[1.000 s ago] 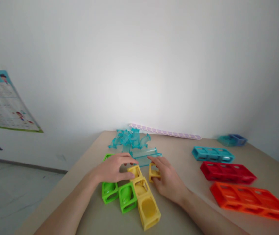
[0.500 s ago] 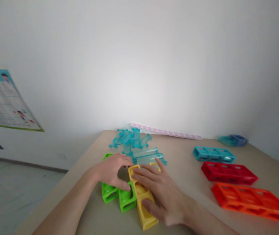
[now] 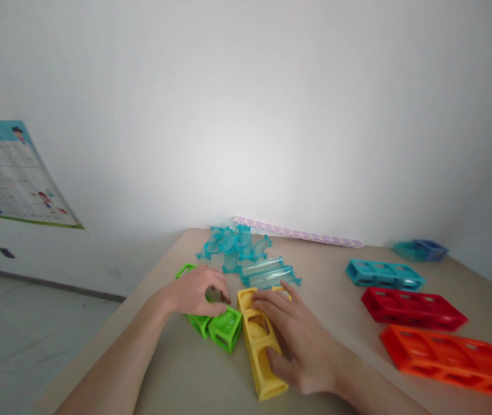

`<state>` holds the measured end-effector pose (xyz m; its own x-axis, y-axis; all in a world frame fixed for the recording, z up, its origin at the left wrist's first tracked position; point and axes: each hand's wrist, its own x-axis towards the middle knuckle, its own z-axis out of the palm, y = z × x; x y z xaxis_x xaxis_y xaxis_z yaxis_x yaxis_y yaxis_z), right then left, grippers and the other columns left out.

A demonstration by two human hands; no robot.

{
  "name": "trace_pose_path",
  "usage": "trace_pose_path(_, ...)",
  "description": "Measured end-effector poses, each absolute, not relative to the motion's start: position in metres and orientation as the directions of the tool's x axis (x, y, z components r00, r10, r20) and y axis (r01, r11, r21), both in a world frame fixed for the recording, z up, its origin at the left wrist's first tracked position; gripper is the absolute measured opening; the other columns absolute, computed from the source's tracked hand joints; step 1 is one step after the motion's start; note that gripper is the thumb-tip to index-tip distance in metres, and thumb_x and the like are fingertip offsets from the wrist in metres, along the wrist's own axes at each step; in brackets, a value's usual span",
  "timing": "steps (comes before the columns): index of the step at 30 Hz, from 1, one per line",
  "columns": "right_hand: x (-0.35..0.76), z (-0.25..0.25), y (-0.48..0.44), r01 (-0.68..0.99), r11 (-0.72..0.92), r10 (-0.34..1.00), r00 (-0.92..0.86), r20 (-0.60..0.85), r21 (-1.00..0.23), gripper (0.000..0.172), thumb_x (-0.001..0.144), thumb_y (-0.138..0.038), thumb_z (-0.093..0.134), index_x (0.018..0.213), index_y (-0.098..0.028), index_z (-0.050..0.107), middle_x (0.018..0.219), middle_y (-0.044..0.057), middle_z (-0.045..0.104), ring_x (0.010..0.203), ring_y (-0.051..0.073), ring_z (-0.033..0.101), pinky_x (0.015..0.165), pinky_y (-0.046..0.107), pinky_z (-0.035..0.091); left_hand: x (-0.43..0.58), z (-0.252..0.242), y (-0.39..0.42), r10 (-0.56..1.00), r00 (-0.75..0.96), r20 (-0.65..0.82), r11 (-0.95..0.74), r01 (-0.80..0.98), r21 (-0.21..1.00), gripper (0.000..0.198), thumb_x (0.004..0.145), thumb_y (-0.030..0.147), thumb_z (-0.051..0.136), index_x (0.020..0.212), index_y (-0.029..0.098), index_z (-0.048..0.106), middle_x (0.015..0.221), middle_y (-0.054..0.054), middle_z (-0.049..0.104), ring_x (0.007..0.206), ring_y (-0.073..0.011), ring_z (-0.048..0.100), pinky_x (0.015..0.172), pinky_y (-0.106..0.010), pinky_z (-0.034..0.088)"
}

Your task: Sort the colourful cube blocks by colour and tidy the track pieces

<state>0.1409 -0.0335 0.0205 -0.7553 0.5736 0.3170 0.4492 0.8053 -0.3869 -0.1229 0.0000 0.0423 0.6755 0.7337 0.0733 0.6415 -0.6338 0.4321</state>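
Under my left hand (image 3: 198,290) are green hollow plastic blocks (image 3: 227,329). My thumb and curled fingers grip them, and the front cube sits tilted on the table. The hand hides part of the green pieces behind. Just to the right, my right hand (image 3: 304,343) is on a long yellow block (image 3: 258,344) with several square openings, its fingers over the far part and its thumb on the near part. A bit of another yellow piece (image 3: 282,291) shows behind my right fingers. The green cube's right corner is beside the yellow block; whether they touch, I cannot tell.
Clear teal tubes (image 3: 267,272) and a pile of teal connector pieces (image 3: 233,242) lie beyond my hands. To the right are teal (image 3: 384,275), red (image 3: 414,308) and orange (image 3: 451,357) blocks. A blue container (image 3: 431,249) and a purple patterned strip (image 3: 298,231) are near the wall.
The green blocks have turned and tilted under my left hand, the front cube shifting away from me. My right hand stays on the yellow block. The whole view has shifted slightly.
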Motion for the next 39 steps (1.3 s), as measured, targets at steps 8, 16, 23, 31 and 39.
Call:
trace_pose_path(8,0.145,0.023,-0.034,0.410,0.816,0.552,-0.761,0.341,-0.407,0.061,0.060,-0.019,0.059,0.121,-0.019,0.053,0.127,0.012,0.056,0.118,0.028,0.050,0.110,0.048,0.019,-0.127,0.038,0.002,0.776,0.628,0.059,-0.566,0.652,0.504,0.036,0.059,0.008,0.053,0.084,0.021,0.075,0.084,-0.003,0.071,0.076,-0.0190,0.063,0.071,-0.025,0.047)
trace_pose_path(16,0.141,0.016,-0.037,0.436,0.802,0.585,-0.712,0.389,-0.408,0.058,0.072,-0.021,0.060,0.128,-0.020,0.051,0.131,0.011,0.053,0.118,0.028,0.046,0.103,0.046,0.034,-0.118,0.039,0.001,0.830,0.552,0.078,-0.519,0.715,0.469,0.030,0.077,0.012,0.047,0.088,0.021,0.074,0.088,-0.004,0.072,0.084,-0.0198,0.064,0.079,-0.027,0.046)
trace_pose_path(23,0.149,0.010,-0.031,0.455,0.770,0.634,-0.622,0.460,-0.447,0.048,0.085,-0.019,0.051,0.133,-0.020,0.045,0.131,0.012,0.050,0.120,0.026,0.048,0.102,0.042,0.040,-0.120,0.031,0.003,0.813,0.538,0.221,-0.579,0.714,0.394,0.048,0.074,0.000,0.040,0.105,0.022,0.069,0.103,-0.005,0.067,0.096,-0.0194,0.062,0.090,-0.029,0.045)
trace_pose_path(31,0.167,0.002,-0.015,0.516,0.740,0.664,-0.660,0.351,-0.432,0.059,0.069,-0.009,0.053,0.127,-0.017,0.050,0.113,0.011,0.062,0.105,0.026,0.057,0.093,0.042,0.044,-0.108,0.033,-0.008,0.682,0.656,0.323,-0.729,0.574,0.373,0.061,0.067,0.001,0.050,0.123,0.023,0.059,0.121,-0.008,0.056,0.115,-0.0232,0.052,0.104,-0.034,0.039)
trace_pose_path(39,0.154,0.023,-0.043,0.189,0.829,0.462,-0.762,0.453,-0.526,0.047,0.052,-0.012,0.048,0.098,-0.021,0.056,0.092,0.005,0.062,0.088,0.022,0.057,0.080,0.035,0.047,-0.106,0.029,-0.006,0.707,0.669,0.229,-0.693,0.591,0.412,0.061,0.070,0.002,0.053,0.127,0.027,0.056,0.125,-0.006,0.054,0.118,-0.0228,0.051,0.106,-0.034,0.039)
